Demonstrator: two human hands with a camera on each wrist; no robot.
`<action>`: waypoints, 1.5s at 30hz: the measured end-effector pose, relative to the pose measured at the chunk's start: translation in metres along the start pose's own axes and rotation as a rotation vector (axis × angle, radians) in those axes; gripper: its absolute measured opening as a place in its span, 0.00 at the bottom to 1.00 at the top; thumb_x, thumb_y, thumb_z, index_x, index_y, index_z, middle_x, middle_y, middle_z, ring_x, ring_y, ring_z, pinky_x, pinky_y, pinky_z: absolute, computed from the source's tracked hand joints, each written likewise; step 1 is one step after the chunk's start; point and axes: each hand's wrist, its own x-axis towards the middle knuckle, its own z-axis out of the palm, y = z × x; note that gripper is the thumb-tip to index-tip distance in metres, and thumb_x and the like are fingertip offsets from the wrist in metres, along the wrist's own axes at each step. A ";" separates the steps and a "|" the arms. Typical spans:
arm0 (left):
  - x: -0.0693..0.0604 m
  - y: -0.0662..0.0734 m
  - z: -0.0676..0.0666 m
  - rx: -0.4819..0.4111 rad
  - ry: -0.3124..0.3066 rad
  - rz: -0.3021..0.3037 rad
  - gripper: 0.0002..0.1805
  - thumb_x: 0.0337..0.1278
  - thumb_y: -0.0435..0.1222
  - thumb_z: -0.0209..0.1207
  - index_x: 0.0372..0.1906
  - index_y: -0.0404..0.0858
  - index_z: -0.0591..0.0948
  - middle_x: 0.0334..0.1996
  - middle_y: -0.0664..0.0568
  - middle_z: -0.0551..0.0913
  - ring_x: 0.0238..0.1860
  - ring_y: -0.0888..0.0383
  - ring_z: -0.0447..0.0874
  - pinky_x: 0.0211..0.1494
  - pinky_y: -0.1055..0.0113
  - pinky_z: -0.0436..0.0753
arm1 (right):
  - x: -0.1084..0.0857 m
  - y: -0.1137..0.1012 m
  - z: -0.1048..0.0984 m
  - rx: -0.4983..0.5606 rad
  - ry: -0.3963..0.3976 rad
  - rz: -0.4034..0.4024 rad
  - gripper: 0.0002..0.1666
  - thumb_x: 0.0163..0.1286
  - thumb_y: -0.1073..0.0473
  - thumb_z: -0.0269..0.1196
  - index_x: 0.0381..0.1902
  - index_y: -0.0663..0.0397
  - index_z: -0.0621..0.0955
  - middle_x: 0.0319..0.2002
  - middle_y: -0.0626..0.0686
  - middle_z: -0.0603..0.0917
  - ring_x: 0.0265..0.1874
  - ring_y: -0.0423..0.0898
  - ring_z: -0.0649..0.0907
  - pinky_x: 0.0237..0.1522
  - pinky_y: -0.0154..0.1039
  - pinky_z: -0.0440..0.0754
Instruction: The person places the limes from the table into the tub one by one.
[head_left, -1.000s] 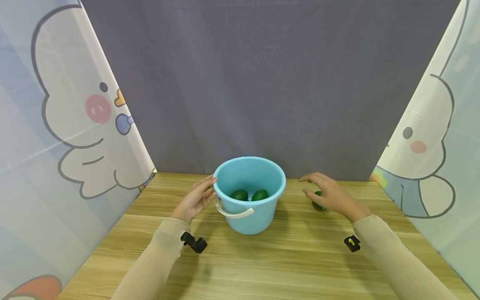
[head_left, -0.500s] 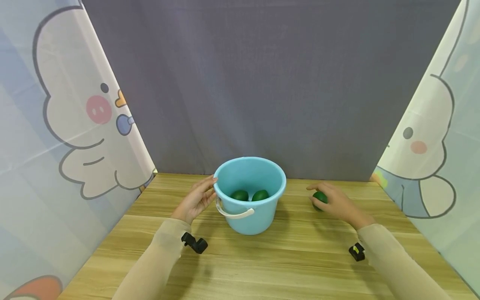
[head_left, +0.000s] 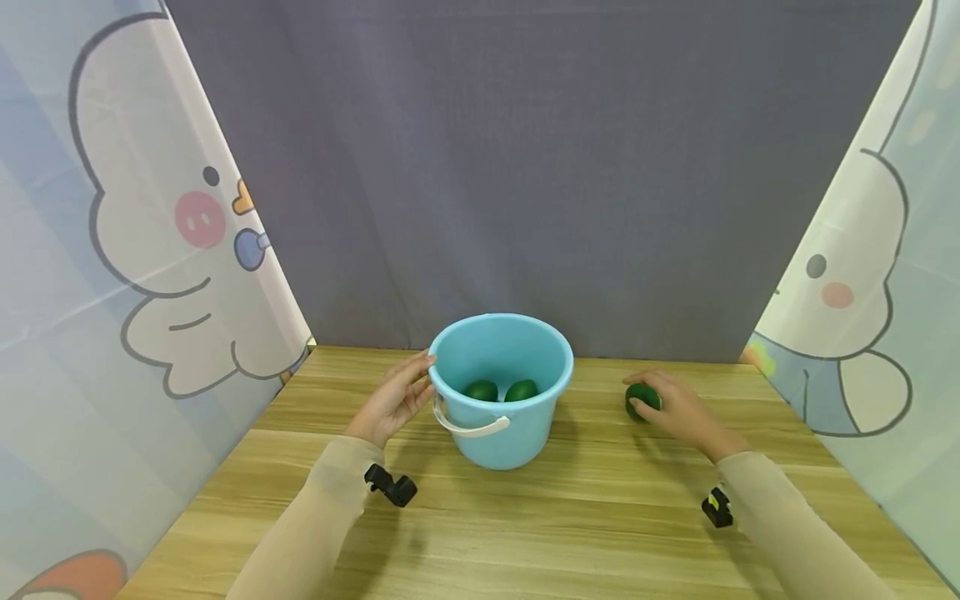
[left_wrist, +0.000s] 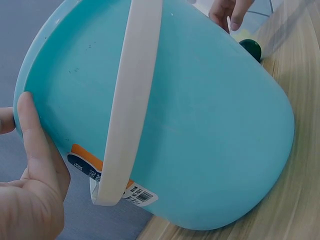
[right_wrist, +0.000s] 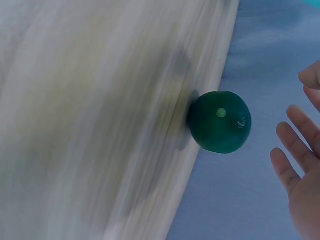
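A light blue bucket [head_left: 501, 433] stands upright on the wooden table, its white handle [left_wrist: 135, 90] hanging down at the front. Two dark green fruits [head_left: 481, 390] lie inside it. At the bucket's left rim, my left hand [head_left: 392, 402] pinches the edge between finger and thumb. Over to the right, a glossy round dark green fruit [right_wrist: 220, 122] with a pale stem scar sits on the table. My right hand [head_left: 678, 415] hovers around it, thumb in front in the head view. The right wrist view shows those fingers spread and apart from the fruit.
The wooden table [head_left: 525, 533] carries the bucket and the loose fruit. Behind it hangs a dark grey cloth [head_left: 495, 167]. Printed cartoon curtains stand at the left [head_left: 150, 217] and right [head_left: 847, 275]. A label [left_wrist: 140, 194] is stuck on the bucket.
My right hand has moved right and down over the loose fruit, which shows more now than a second ago. The left hand and the bucket have stayed in place.
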 end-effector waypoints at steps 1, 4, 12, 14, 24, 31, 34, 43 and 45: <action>0.000 0.000 0.000 -0.003 -0.003 0.002 0.27 0.75 0.34 0.55 0.73 0.35 0.65 0.44 0.49 0.75 0.33 0.64 0.79 0.33 0.83 0.84 | 0.000 0.000 0.001 0.001 -0.003 0.006 0.21 0.66 0.69 0.67 0.57 0.67 0.79 0.53 0.63 0.81 0.53 0.63 0.79 0.52 0.65 0.81; 0.001 0.000 0.000 -0.005 -0.012 0.002 0.27 0.75 0.34 0.54 0.73 0.34 0.64 0.44 0.49 0.75 0.33 0.64 0.79 0.33 0.83 0.84 | 0.000 0.001 0.003 0.006 -0.008 0.039 0.21 0.66 0.69 0.67 0.57 0.66 0.79 0.54 0.63 0.81 0.54 0.64 0.78 0.53 0.66 0.80; 0.002 -0.001 0.000 0.002 -0.007 0.000 0.26 0.75 0.34 0.54 0.72 0.35 0.64 0.44 0.48 0.75 0.32 0.64 0.80 0.32 0.83 0.84 | 0.000 0.001 0.009 -0.012 0.014 0.107 0.20 0.68 0.66 0.66 0.57 0.65 0.79 0.53 0.65 0.80 0.54 0.66 0.78 0.53 0.68 0.79; 0.002 -0.001 0.001 0.002 -0.005 -0.002 0.26 0.75 0.34 0.54 0.72 0.35 0.64 0.45 0.48 0.74 0.31 0.64 0.80 0.32 0.83 0.84 | 0.000 0.000 0.010 -0.019 0.012 0.131 0.20 0.68 0.65 0.67 0.57 0.64 0.79 0.54 0.65 0.80 0.54 0.66 0.78 0.54 0.68 0.79; 0.001 -0.001 0.000 0.004 -0.013 -0.002 0.27 0.75 0.35 0.55 0.72 0.34 0.64 0.44 0.49 0.75 0.32 0.64 0.80 0.33 0.83 0.84 | 0.002 0.006 0.012 -0.023 -0.004 0.214 0.22 0.69 0.63 0.67 0.59 0.62 0.78 0.57 0.65 0.79 0.58 0.67 0.75 0.57 0.69 0.76; 0.001 -0.001 0.000 0.003 -0.009 -0.001 0.26 0.75 0.34 0.55 0.72 0.33 0.65 0.44 0.48 0.75 0.32 0.64 0.80 0.32 0.83 0.84 | 0.002 0.014 0.018 -0.028 -0.011 0.258 0.24 0.69 0.60 0.67 0.60 0.63 0.78 0.58 0.68 0.77 0.58 0.69 0.74 0.57 0.70 0.75; 0.001 -0.001 -0.001 0.000 -0.011 -0.002 0.26 0.75 0.34 0.55 0.72 0.34 0.65 0.45 0.48 0.75 0.32 0.64 0.80 0.32 0.83 0.84 | 0.001 0.017 0.020 -0.023 -0.016 0.286 0.25 0.69 0.58 0.67 0.60 0.63 0.77 0.58 0.69 0.76 0.57 0.70 0.74 0.55 0.69 0.77; 0.001 0.000 0.000 0.004 -0.017 0.001 0.26 0.75 0.35 0.55 0.72 0.34 0.64 0.45 0.48 0.75 0.32 0.64 0.79 0.32 0.83 0.84 | -0.001 0.023 0.024 0.018 -0.035 0.340 0.30 0.68 0.56 0.68 0.63 0.66 0.75 0.58 0.73 0.73 0.49 0.68 0.78 0.40 0.59 0.87; 0.001 0.000 0.000 0.002 -0.015 0.002 0.26 0.75 0.34 0.54 0.72 0.34 0.64 0.44 0.49 0.75 0.32 0.65 0.79 0.32 0.83 0.84 | -0.002 0.025 0.025 0.028 -0.045 0.358 0.33 0.69 0.55 0.68 0.65 0.66 0.73 0.58 0.74 0.72 0.48 0.68 0.79 0.39 0.57 0.88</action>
